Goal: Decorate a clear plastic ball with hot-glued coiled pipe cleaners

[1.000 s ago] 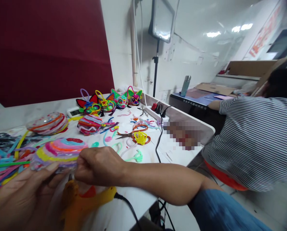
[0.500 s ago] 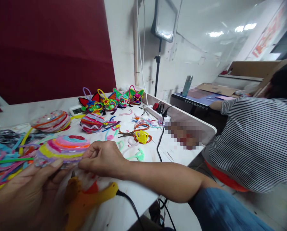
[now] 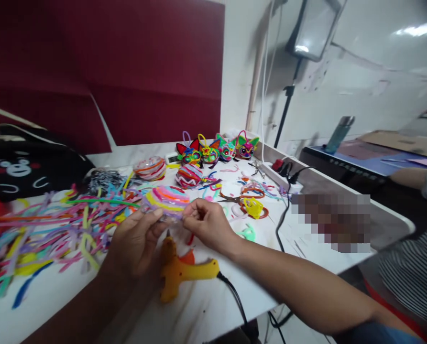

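Observation:
My left hand [image 3: 136,239] grips the lower left side of a clear rounded ball [image 3: 168,197] banded with pink, orange, yellow and purple pipe cleaners. At the ball's right edge, the fingers of my right hand [image 3: 209,223] are pinched on the end of a purple pipe cleaner [image 3: 173,214]; the fingertips partly hide it. Just below both hands, a yellow hot glue gun [image 3: 190,272] lies on the white table, its nozzle pointing up toward the ball. Orange-handled scissors [image 3: 236,198] lie beyond my right hand.
Loose pipe cleaners [image 3: 73,224] cover the table's left side. Two more striped balls [image 3: 189,176] and several finished animal-face ornaments [image 3: 226,148] stand at the back. A power strip [image 3: 281,177] with a black cord runs along the right. A person in a striped top [image 3: 414,277] sits at right.
The view has swung left, so everything sits further right, and the loose pipe cleaners and a black bag have come into view. Both hands keep their hold on the ball and pipe cleaner.

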The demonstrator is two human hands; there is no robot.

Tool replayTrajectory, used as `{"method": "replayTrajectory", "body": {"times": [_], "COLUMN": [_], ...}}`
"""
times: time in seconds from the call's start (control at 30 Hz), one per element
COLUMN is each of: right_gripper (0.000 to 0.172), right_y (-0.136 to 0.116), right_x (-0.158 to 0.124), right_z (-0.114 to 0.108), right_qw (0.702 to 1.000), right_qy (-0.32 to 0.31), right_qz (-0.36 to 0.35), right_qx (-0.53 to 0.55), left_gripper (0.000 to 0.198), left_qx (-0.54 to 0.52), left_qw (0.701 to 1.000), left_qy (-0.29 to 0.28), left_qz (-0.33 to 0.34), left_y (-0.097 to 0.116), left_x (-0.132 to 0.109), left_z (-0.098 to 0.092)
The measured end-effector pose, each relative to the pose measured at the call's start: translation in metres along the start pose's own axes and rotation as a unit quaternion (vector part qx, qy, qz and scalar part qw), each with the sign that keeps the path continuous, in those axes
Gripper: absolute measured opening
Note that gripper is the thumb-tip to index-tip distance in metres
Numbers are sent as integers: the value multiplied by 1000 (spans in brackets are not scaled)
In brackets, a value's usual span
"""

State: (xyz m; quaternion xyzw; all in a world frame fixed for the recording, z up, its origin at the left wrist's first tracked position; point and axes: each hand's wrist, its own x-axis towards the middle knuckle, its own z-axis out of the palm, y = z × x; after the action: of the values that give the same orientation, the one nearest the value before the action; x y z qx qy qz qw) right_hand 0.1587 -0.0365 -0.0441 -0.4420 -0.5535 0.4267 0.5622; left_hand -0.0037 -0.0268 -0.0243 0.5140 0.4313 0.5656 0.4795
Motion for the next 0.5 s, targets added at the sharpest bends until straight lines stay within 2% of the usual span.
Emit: {"method": "replayTrajectory", "body": {"times": [0.17,0.3,0.4,0.5], "right_gripper": [7,9,10,13], "right_y": [-1,0,2,7], "right_x": [-3,-2,1,4], "right_z": [0,-2,-5,-7], "right_qw": [999,989,978,975], "right_qy": [-13,22,22,3], "right_qz": [-43,-109,-167,-187], "right_qx": [-21,-102,-124,-120], "left_gripper": [19,23,22,21], "left_qx": [-116,-221,-231,-221], "left_qw": [990,964,957,954], "left_qy": [30,78,90,102], "left_qz": [-76,-126,-153,-175], "left_y": [1,11,17,16], "left_x": [0,1,2,6], "left_z": [12,17,19,17]}}
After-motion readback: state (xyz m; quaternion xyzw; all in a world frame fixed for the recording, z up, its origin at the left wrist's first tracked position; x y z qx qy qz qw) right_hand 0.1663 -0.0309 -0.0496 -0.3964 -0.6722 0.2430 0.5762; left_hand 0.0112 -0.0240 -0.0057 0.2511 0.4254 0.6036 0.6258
